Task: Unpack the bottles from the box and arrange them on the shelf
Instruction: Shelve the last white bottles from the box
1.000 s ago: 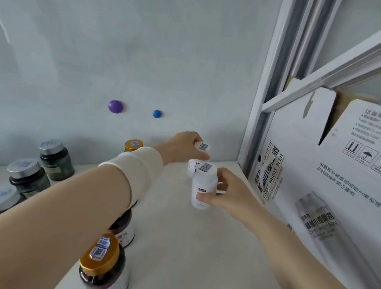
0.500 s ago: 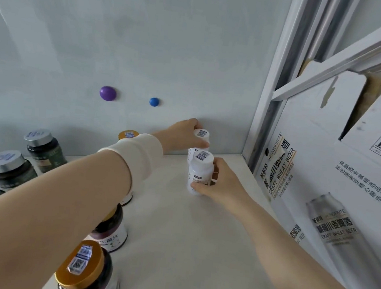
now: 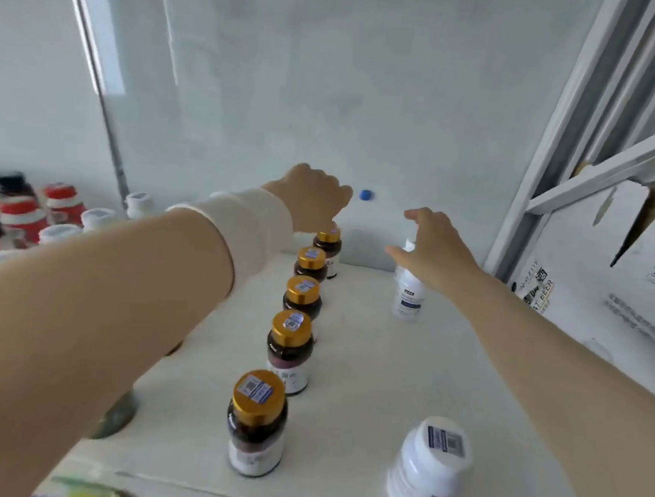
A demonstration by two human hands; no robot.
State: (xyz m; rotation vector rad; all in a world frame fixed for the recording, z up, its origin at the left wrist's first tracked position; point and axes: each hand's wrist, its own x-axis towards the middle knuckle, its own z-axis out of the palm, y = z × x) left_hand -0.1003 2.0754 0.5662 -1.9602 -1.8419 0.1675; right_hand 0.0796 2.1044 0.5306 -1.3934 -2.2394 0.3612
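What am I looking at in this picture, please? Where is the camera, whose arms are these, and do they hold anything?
No machine here: a person wears the camera on the head, looking down at their own arms. The left hand is closed above the back of a row of gold-capped brown bottles on the white shelf. The right hand is open beside a white bottle and holds nothing. Another white bottle stands near the front. A cardboard box is on the right.

Right hand (image 3: pixel 431 252) released white bottle (image 3: pixel 408 294); left hand (image 3: pixel 314 198) lifted.
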